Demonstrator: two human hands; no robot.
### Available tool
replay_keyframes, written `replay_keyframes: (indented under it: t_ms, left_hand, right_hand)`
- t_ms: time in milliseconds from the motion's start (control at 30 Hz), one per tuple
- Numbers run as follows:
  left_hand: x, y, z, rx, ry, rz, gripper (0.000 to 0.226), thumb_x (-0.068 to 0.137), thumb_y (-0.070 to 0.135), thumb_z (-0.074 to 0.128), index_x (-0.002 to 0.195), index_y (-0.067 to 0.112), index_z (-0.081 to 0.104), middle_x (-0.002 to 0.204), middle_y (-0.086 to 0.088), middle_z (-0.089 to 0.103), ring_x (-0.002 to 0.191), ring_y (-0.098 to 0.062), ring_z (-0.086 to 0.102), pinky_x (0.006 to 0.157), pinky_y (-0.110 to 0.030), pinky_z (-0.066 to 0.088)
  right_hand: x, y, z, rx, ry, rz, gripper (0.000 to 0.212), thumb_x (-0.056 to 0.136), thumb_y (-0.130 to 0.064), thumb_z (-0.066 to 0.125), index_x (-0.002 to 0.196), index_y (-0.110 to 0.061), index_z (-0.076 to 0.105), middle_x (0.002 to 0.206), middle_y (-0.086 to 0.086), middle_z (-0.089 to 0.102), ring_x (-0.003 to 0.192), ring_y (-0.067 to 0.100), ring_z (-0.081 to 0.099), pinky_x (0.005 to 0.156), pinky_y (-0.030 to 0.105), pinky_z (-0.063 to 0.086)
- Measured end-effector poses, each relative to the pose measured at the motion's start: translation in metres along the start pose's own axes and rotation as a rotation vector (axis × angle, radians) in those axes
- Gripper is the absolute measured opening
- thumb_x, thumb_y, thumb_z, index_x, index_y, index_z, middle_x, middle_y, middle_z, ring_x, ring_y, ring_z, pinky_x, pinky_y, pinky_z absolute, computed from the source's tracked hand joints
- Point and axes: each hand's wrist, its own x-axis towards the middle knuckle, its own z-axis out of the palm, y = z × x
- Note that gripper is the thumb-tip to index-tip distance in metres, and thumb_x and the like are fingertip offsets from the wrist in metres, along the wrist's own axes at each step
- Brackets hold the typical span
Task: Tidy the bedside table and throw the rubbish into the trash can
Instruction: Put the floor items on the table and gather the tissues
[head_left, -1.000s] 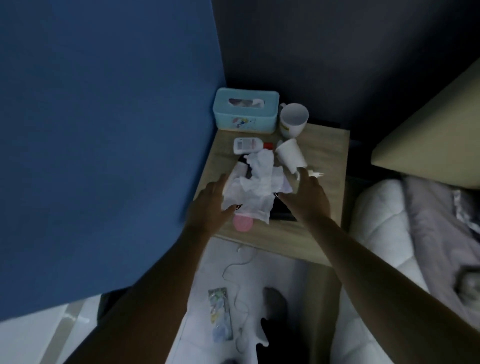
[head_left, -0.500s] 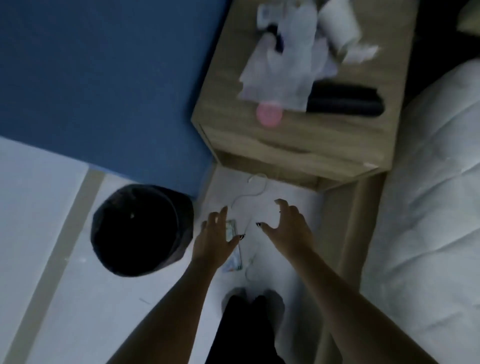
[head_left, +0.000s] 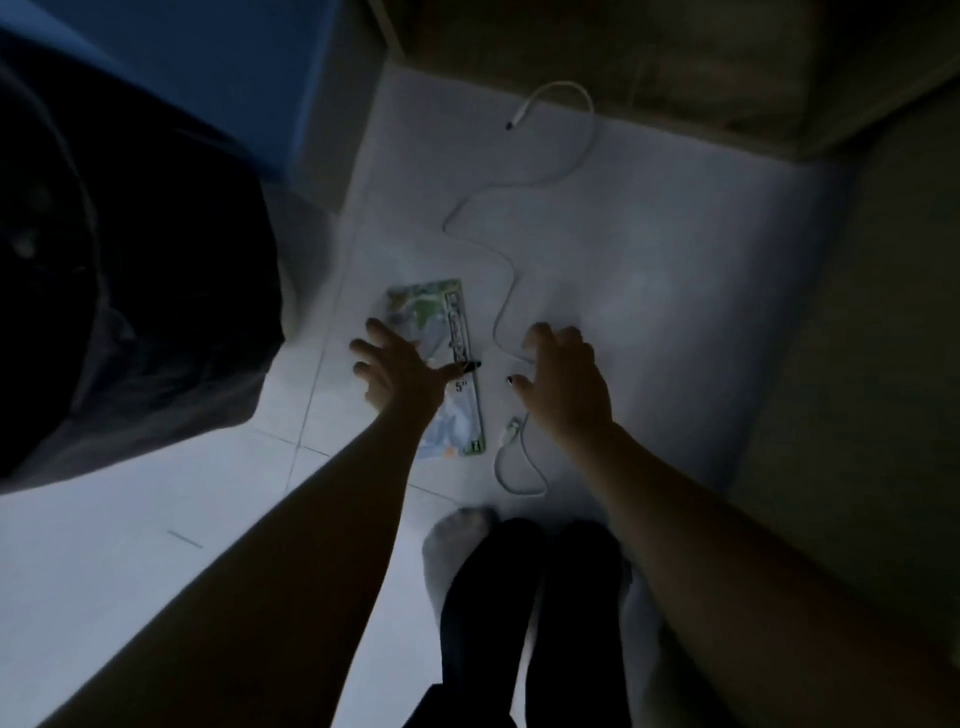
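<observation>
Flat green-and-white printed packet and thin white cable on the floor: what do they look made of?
Flat green-and-white printed packet: probably glossy plastic film or coated card; it is printed all over and lies flat. Thin white cable: likely a rubbery plastic sheath, matte, lying in soft loose curves.

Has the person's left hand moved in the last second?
Yes. The left hand dropped from the tabletop and is now over the packet on the floor.

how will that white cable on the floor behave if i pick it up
Probably floppy: the white cable lies in loose curves on the floor, so its ends would likely dangle. It looks thin, so probably light.
</observation>
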Motion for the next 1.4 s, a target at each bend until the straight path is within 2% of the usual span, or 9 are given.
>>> replay_keyframes:
  t_ms: [67, 300, 600, 767, 833, 900, 1000, 1233, 1400]
  left_hand:
    - [0.007, -0.007, 0.008, -0.117, 0.024, -0.009, 0.114, 0.052, 0.043, 0.090, 0.135, 0.012, 0.020, 0.134, -0.020, 0.037, 0.122, -0.039, 0.042, 0.098, -0.052, 0.042]
    - [-0.007, -0.007, -0.013, -0.193, -0.070, -0.002, 0.054, 0.072, 0.029, 0.080, 0.115, 0.003, 0.060, 0.117, -0.014, 0.067, 0.102, -0.030, 0.066, 0.082, -0.037, 0.057]
    - [-0.133, 0.044, -0.172, -0.262, -0.118, 0.110, 0.047, 0.076, 0.029, 0.077, 0.114, 0.004, 0.063, 0.111, -0.013, 0.068, 0.101, -0.030, 0.065, 0.078, -0.032, 0.052]
    - [-0.240, 0.089, -0.301, -0.194, -0.204, 0.221, 0.025, 0.080, 0.038, 0.070, 0.084, 0.014, 0.067, 0.067, 0.003, 0.055, 0.086, -0.025, 0.062, 0.072, -0.033, 0.046]
    - [-0.275, 0.121, -0.356, -0.249, -0.211, 0.242, 0.021, 0.081, 0.036, 0.069, 0.085, 0.016, 0.068, 0.084, -0.009, 0.067, 0.092, -0.026, 0.064, 0.075, -0.031, 0.048]
    - [-0.300, 0.157, -0.407, -0.293, -0.204, 0.264, 0.032, 0.085, 0.027, 0.069, 0.109, 0.007, 0.067, 0.116, -0.017, 0.066, 0.107, -0.029, 0.063, 0.081, -0.030, 0.047]
    - [-0.345, 0.220, -0.488, -0.450, -0.137, 0.325, 0.035, 0.081, 0.019, 0.073, 0.110, 0.001, 0.066, 0.109, -0.023, 0.068, 0.098, -0.034, 0.065, 0.079, -0.042, 0.052]
    - [-0.371, 0.332, -0.591, -0.621, 0.039, 0.489, 0.067, 0.075, 0.025, 0.078, 0.133, 0.007, 0.049, 0.131, -0.016, 0.057, 0.117, -0.034, 0.057, 0.094, -0.048, 0.051]
    - [-0.347, 0.373, -0.618, -0.668, 0.124, 0.451, 0.052, 0.080, 0.016, 0.074, 0.122, -0.001, 0.049, 0.124, -0.023, 0.059, 0.113, -0.037, 0.058, 0.092, -0.040, 0.048]
  right_hand:
    - [0.000, 0.004, 0.011, -0.032, 0.019, -0.049, 0.020, 0.094, -0.025, 0.054, 0.107, -0.010, 0.056, 0.111, 0.015, 0.054, 0.103, 0.031, 0.054, 0.074, 0.035, 0.046]
    - [-0.022, 0.006, -0.014, -0.048, 0.055, -0.075, 0.017, 0.096, -0.019, 0.051, 0.095, -0.006, 0.061, 0.096, 0.015, 0.063, 0.091, 0.030, 0.061, 0.067, 0.030, 0.039]
    - [-0.130, -0.069, -0.182, -0.038, 0.093, -0.046, 0.020, 0.098, -0.020, 0.046, 0.101, -0.007, 0.062, 0.101, 0.012, 0.064, 0.095, 0.028, 0.060, 0.067, 0.027, 0.033]
    - [-0.225, -0.106, -0.310, -0.004, 0.231, -0.066, 0.017, 0.079, -0.020, 0.071, 0.072, -0.017, 0.056, 0.067, 0.004, 0.064, 0.065, 0.022, 0.065, 0.056, 0.028, 0.047]
    - [-0.235, -0.112, -0.368, 0.055, 0.200, -0.096, 0.040, 0.052, -0.020, 0.091, 0.063, -0.021, 0.052, 0.050, -0.001, 0.056, 0.045, 0.010, 0.059, 0.046, 0.021, 0.043]
    - [-0.262, -0.146, -0.453, 0.058, 0.229, -0.100, 0.029, 0.059, -0.026, 0.087, 0.069, -0.024, 0.060, 0.059, -0.001, 0.062, 0.055, 0.009, 0.063, 0.052, 0.017, 0.042]
    - [-0.312, -0.192, -0.573, 0.061, 0.384, -0.124, 0.020, 0.090, -0.029, 0.052, 0.090, -0.015, 0.066, 0.082, 0.000, 0.062, 0.083, 0.015, 0.062, 0.069, 0.023, 0.038]
    - [-0.319, -0.247, -0.741, 0.044, 0.648, -0.209, 0.014, 0.091, -0.019, 0.055, 0.087, -0.013, 0.067, 0.084, 0.004, 0.066, 0.073, 0.018, 0.060, 0.052, 0.020, 0.029]
    - [-0.281, -0.258, -0.799, 0.001, 0.721, -0.176, 0.014, 0.089, -0.017, 0.057, 0.078, -0.016, 0.065, 0.072, 0.000, 0.061, 0.068, 0.018, 0.058, 0.052, 0.021, 0.029]
